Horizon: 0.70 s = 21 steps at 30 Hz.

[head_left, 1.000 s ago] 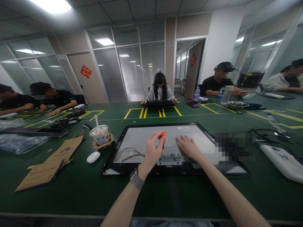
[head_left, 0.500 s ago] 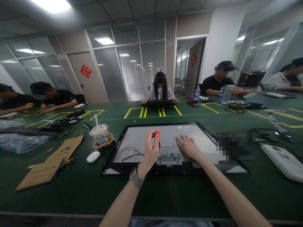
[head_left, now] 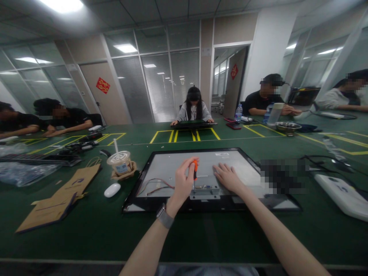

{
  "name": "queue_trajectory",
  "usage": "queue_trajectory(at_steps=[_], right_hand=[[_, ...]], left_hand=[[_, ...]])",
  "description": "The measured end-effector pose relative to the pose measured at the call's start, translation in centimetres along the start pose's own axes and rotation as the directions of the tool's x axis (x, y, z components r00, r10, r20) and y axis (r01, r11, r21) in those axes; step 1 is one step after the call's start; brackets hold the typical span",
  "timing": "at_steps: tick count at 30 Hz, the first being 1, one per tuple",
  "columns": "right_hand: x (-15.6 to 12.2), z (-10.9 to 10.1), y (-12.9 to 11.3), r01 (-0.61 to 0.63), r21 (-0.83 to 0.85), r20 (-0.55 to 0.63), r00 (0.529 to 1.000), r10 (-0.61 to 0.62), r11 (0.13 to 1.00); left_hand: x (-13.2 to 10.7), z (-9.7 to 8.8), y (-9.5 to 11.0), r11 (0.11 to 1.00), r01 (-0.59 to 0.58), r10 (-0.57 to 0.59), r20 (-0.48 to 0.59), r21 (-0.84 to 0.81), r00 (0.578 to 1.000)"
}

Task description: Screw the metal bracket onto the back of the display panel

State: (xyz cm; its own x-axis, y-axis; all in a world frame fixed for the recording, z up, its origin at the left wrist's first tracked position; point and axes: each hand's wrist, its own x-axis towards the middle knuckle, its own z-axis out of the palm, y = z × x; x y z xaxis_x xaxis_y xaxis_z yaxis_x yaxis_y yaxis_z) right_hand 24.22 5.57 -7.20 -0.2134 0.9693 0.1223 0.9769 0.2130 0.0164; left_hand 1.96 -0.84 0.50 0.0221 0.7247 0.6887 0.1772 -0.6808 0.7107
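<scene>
My left hand [head_left: 185, 176] is closed around an orange and black screwdriver [head_left: 196, 170], held upright with its shaft pointing down at a metal bracket [head_left: 205, 193]. A row of connector ports sits on that bracket. The bracket is near the front edge of a flat display panel [head_left: 163, 163], which lies with its grey metal back up and a black frame around it. Flat on the back plate, right of the screwdriver, rests my right hand [head_left: 228, 177], fingers spread. Thin wires [head_left: 159, 188] run over the panel's left part. Where the screwdriver's tip ends is too small to make out.
Left of the panel are a drink cup [head_left: 119, 163] in a cardboard holder, a white mouse [head_left: 112, 190] and a brown paper bag [head_left: 71, 188]. On the right lie cables and a white device [head_left: 342, 195]. Across the green table [head_left: 184, 241] a person [head_left: 194, 107] holds another panel.
The fingers of my left hand have shifted on the screwdriver, and more of its orange and black handle shows. My right hand stays in place on the panel.
</scene>
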Motion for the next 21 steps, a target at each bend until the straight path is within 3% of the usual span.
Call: queue_trajectory(at_steps=[8,15,21], right_hand=[[0.02,0.36,0.12,0.008,-0.025,-0.014,1.000,-0.008,1.000],[0.10,0.40,0.10,0.002,-0.024,-0.008,1.000,-0.002,1.000],[0.05,0.20,0.17,0.005,-0.014,0.007,1.000,-0.005,1.000]], left_hand=[[0.30,-0.38,0.01,0.981,-0.082,0.103,-0.120,0.174,0.987],[0.21,-0.25,-0.24,0.987,-0.069,0.097,-0.191,0.147,0.977],[0.23,-0.56,-0.08,0.997,-0.012,0.023,-0.144,0.075,0.989]])
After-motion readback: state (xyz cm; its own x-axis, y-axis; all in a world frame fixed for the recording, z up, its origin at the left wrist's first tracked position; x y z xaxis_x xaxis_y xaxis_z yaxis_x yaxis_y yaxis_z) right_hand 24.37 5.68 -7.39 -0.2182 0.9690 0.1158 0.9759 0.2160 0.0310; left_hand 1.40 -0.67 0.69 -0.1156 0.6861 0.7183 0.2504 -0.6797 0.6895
